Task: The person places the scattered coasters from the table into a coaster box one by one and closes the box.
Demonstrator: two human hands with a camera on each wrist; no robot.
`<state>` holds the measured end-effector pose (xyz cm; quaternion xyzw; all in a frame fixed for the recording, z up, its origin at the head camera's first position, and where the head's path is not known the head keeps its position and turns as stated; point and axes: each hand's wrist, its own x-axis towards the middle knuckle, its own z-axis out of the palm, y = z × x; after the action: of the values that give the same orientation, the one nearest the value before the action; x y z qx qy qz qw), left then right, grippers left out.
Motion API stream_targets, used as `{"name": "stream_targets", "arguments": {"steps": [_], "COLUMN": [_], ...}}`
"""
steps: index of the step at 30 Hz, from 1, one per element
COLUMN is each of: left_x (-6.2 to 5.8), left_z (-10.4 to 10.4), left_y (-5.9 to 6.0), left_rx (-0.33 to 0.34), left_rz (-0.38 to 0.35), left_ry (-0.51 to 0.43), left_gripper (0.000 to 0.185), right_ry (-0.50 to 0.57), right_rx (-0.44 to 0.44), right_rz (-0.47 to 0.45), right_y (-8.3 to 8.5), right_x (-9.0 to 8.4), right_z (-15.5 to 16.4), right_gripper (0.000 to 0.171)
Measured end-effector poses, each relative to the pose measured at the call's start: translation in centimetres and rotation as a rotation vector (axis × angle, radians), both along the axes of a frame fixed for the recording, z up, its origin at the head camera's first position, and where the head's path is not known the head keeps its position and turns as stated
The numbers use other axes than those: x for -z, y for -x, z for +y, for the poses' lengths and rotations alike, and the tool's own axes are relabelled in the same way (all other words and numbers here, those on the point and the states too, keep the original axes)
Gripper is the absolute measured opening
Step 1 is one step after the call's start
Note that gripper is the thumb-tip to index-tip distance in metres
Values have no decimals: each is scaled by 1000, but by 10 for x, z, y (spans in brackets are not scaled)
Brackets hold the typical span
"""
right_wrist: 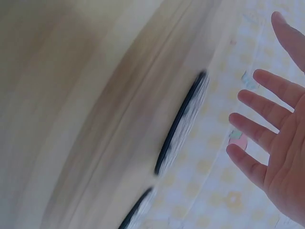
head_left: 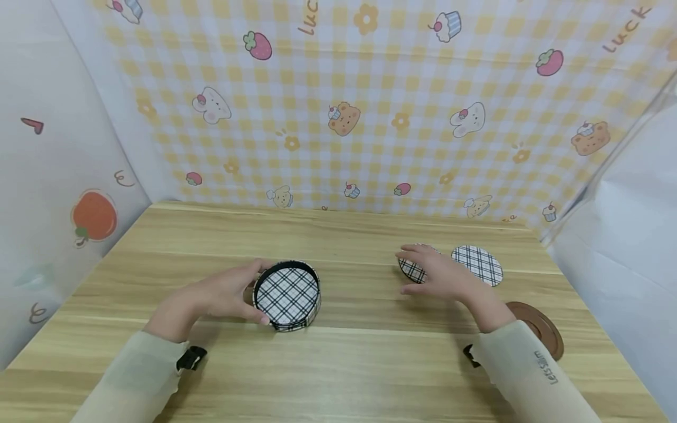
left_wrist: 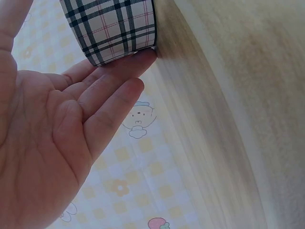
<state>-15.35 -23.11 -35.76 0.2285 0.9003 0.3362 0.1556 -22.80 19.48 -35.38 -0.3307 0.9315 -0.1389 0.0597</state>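
Observation:
A round plaid box [head_left: 288, 294] stands left of the middle of the table, with a black inner wall and plaid inside its rim. My left hand [head_left: 224, 294] holds it from the left, thumb at the front and fingers behind. In the left wrist view, fingertips touch the box's checked side [left_wrist: 114, 33]. Over a plaid coaster [head_left: 409, 271] at the right, my right hand [head_left: 441, 275] hovers palm down and partly hides it. The right wrist view has the fingers [right_wrist: 267, 109] spread and holding nothing, above the dark-edged coaster [right_wrist: 183, 126].
Another plaid coaster [head_left: 478, 265] lies just right of the right hand. Nearer, a brown round disc [head_left: 547, 329] is partly covered by the right sleeve. A checked cloth [head_left: 338, 147] hangs behind the wooden table [head_left: 338, 376], with white sheets at both sides.

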Motion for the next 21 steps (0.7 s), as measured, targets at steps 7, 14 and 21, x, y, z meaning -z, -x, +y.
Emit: {"name": "stream_targets", "arguments": {"steps": [7, 14, 21], "left_x": [1, 2, 2], "left_z": [0, 0, 0], "left_y": [0, 0, 0], "left_rx": [1, -2, -5], "left_rz": [10, 6, 0], "left_ry": [2, 7, 0], "left_gripper": [100, 102, 102], "right_ry": [-16, -23, -42], "right_rx": [56, 89, 114], "right_rz": [-16, -71, -121], "right_y": [6, 17, 24], "right_x": [0, 5, 9], "right_z": [26, 42, 49], "right_gripper": [76, 83, 94]}}
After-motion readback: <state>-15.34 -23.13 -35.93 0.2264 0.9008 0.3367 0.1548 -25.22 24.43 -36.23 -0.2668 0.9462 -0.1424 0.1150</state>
